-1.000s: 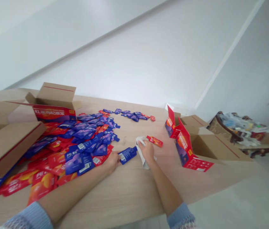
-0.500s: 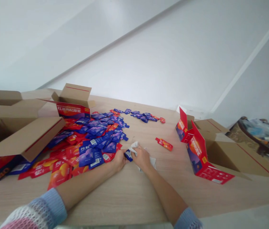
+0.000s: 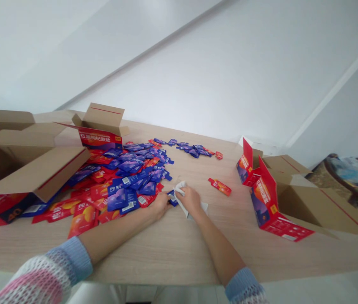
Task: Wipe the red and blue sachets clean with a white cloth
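Blue sachet point(image 3: 172, 197) flat on the surface point(image 3: 172, 253), at 4 o'clock of the sachet pile point(image 3: 124, 177), pinched at its edge by left hand point(image 3: 159, 207). Right hand point(image 3: 191, 199) curled shut over white cloth point(image 3: 181, 185), pressing against it. Could slip from so thin a pinch, or drag neighbouring packs along. Mostly covered by fingers and cloth; print unreadable.

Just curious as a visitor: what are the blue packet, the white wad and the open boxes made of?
The blue packet: likely glossy plastic or foil film, flat and printed. The white wad: soft cloth or tissue, matte, crumpled. The open boxes: cardboard, plain brown inside, glossy red print outside.
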A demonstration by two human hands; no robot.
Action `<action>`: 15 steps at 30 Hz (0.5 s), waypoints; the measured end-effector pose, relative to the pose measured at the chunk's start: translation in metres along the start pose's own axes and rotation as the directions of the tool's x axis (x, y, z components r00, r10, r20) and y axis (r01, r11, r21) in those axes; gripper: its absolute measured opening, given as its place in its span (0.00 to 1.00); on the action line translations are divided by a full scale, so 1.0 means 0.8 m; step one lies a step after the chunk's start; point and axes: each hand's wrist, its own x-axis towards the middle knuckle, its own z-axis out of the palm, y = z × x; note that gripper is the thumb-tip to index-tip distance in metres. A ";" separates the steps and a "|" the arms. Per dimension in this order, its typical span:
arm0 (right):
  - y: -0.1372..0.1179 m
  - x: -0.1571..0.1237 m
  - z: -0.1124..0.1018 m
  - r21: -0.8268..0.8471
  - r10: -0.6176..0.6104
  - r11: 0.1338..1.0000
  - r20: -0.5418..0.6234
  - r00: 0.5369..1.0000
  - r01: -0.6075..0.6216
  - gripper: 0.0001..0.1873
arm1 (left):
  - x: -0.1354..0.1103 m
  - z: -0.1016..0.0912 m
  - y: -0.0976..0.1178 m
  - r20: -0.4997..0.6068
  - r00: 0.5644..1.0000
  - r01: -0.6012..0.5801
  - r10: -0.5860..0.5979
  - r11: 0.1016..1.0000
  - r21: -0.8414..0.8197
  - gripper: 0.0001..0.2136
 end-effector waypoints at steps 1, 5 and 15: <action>0.006 0.003 0.000 -0.032 0.050 0.998 -0.002 0.999 -0.050 0.18 | 0.002 -0.002 -0.001 -0.003 1.000 0.004 -0.004 1.000 0.019 0.15; 0.027 0.012 -0.003 -0.127 0.170 0.977 -0.010 0.985 -0.170 0.19 | 0.007 -0.010 0.001 0.001 0.998 0.058 -0.058 0.997 0.047 0.18; 0.015 -0.007 -0.007 -0.164 0.107 0.981 -0.005 0.994 -0.107 0.18 | 0.000 -0.012 0.019 0.030 0.983 0.179 -0.180 0.983 0.032 0.16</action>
